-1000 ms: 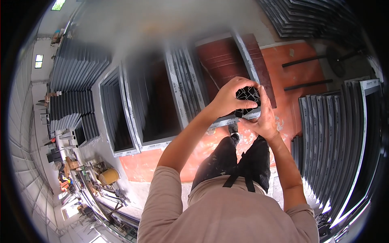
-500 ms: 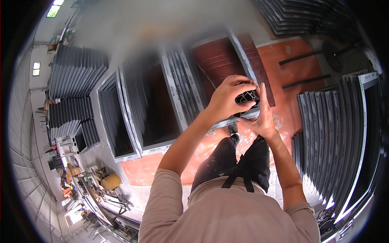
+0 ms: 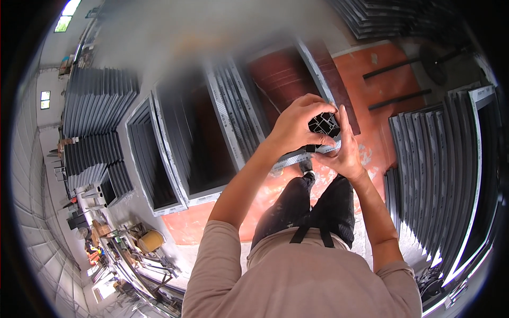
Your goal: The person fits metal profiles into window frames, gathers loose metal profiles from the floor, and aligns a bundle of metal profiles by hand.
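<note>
My left hand (image 3: 297, 124) curls its thumb and fingers around a short black profile section (image 3: 324, 124), whose cut end with several thin-walled chambers faces up. My right hand (image 3: 347, 153) closes on the same section from the right, its fingers upright along the side and its thumb below. A small dark part of the section (image 3: 311, 149) shows under the left thumb. Both hands are raised in front of my body, above the near end of framed grey panels (image 3: 212, 195). The lower part of the section is hidden by my fingers.
More grey frames stand stacked at the left (image 3: 101, 98) and at the right (image 3: 424, 164). Orange-red sheeting (image 3: 185, 225) covers the floor under the panels. Two dark bars (image 3: 400, 99) stick out at the far right. A yellow drum (image 3: 151, 241) sits among clutter at the lower left.
The profile section has tilted slightly, and its chambered end shows more clearly. Both hands keep their hold almost in place. The whole view has shifted a little.
</note>
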`<state>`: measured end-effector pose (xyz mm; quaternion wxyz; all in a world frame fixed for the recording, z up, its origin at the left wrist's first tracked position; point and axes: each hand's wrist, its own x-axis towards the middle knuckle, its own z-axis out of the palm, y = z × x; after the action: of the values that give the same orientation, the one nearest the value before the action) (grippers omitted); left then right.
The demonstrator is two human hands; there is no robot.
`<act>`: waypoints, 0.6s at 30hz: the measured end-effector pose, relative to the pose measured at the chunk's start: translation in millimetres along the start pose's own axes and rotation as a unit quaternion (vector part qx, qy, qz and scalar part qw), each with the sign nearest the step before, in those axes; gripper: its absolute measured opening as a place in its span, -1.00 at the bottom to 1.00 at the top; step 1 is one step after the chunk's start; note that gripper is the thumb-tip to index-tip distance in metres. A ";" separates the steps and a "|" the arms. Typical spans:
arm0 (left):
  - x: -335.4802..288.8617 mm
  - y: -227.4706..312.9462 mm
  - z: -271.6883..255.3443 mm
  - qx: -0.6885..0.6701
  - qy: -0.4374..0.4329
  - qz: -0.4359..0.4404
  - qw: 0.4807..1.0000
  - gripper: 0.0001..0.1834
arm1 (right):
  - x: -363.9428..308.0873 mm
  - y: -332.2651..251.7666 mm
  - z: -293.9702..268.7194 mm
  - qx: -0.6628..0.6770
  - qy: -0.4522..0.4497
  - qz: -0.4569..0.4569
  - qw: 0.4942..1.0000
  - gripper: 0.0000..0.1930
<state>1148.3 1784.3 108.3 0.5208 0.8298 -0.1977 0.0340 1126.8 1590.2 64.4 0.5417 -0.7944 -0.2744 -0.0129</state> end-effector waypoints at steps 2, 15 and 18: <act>4.1 7.0 -3.1 0.002 -0.022 -0.007 1.000 -0.37 | 0.2 0.2 -1.1 0.003 -0.006 0.013 1.000 0.32; 4.7 1.5 -8.4 0.030 -0.023 -0.039 0.999 -0.46 | -19.8 -25.3 -19.8 -0.130 0.110 -0.072 0.983 -0.14; 4.7 2.5 -7.5 0.007 -0.028 -0.049 0.998 -0.42 | -32.5 -42.9 -4.3 -0.135 0.089 -0.145 0.976 -0.48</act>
<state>1152.9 1788.6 115.1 0.5103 0.8428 -0.1705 -0.0133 1081.1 1584.0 92.4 0.4444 -0.8077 -0.3329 -0.1984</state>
